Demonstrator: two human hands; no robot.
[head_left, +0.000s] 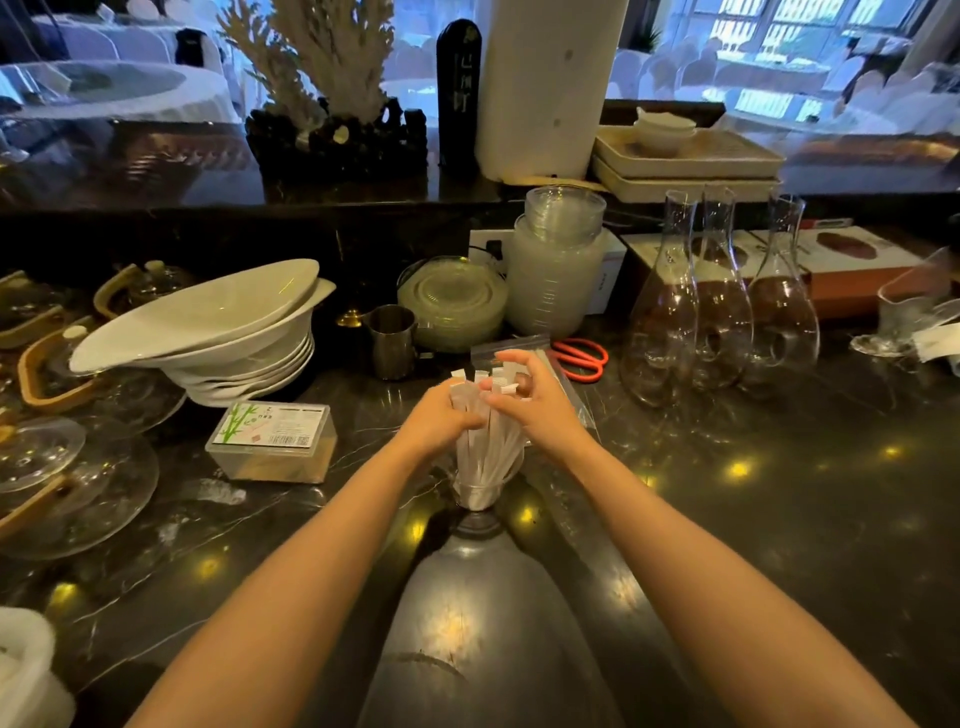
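Where the bundle is: the bundle of wrapped toothpicks (488, 457) stands upright in a small glass cup (480, 496) on the dark counter (779, 493), straight ahead of the person. Its top fans out above the rim.
Left hand: the left hand (441, 421) wraps curled fingers round the bundle's left side, just above the cup.
Right hand: the right hand (535, 405) curls over the top, thumb and fingertips pinching a few wrapper ends.
Risk, tipping: the cup looks narrow and top-heavy, so a sideways squeeze or pull could topple it.
Risk, spill: if either grip loosens, the slick sleeves may splay and slide onto the counter.
Risk, neighbours: the glass decanters (722, 312) and red-handled scissors (582, 358) sit near the right hand, where a wide swing could knock them.
Materials: thin white sleeves, paper or film, I cannot tell which; clear smooth glass; polished veined stone mirroring the ceiling lights.
Shapes: long flat strips; a tapered cup; a flat zip bag (511, 345) lying behind the hands.
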